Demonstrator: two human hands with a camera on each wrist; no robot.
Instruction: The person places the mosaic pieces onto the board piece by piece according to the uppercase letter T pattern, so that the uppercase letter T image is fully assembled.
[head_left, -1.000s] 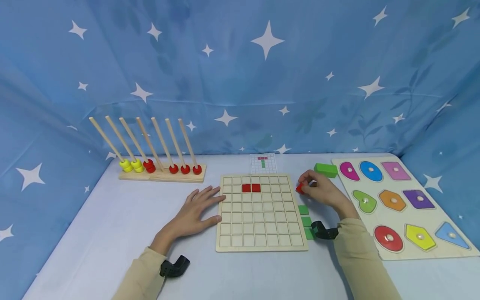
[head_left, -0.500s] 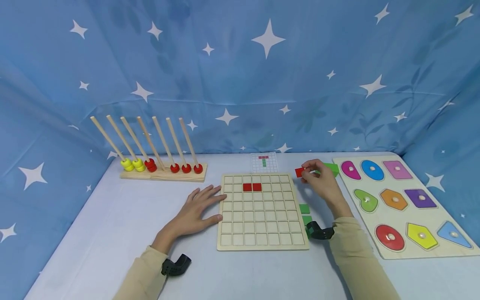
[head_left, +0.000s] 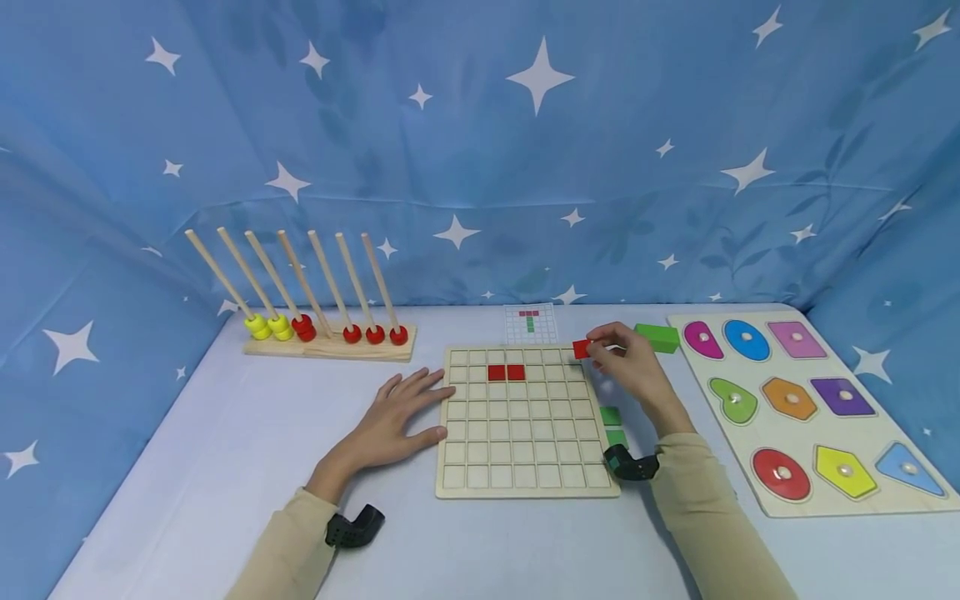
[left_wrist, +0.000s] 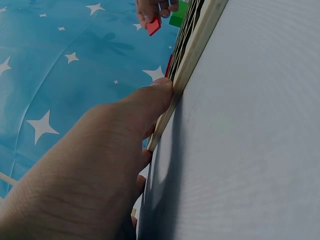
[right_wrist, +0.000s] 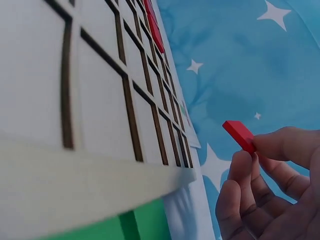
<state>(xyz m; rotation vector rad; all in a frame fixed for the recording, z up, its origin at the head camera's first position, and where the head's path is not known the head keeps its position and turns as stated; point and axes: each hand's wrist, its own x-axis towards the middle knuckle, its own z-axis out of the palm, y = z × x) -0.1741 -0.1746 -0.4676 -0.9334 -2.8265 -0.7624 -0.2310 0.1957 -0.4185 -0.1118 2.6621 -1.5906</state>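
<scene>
Between thumb and fingertips, my right hand (head_left: 632, 367) pinches a red square tile (head_left: 582, 348) over the far right corner of a wooden grid board (head_left: 528, 482). In the right wrist view the same tile (right_wrist: 239, 135) is held clear of the board. Two red tiles (head_left: 506, 372) lie side by side in cells of the second row. My left hand (head_left: 393, 421) rests at the board's left edge, fingers spread and touching the rim. Green tiles (head_left: 611, 416) lie along the board's right side, partly hidden by the right wrist's black camera.
Behind the board lies a printed pattern card (head_left: 530, 324). A green block (head_left: 657, 338) stands behind the right hand. At right is a shape puzzle board (head_left: 813, 492) with knobbed pieces. A peg stand (head_left: 330, 347) with yellow and red rings stands at left.
My right hand has lifted the red tile from the table right of the board, moved it away from me, then left over the board's corner. My left hand stays in place.
</scene>
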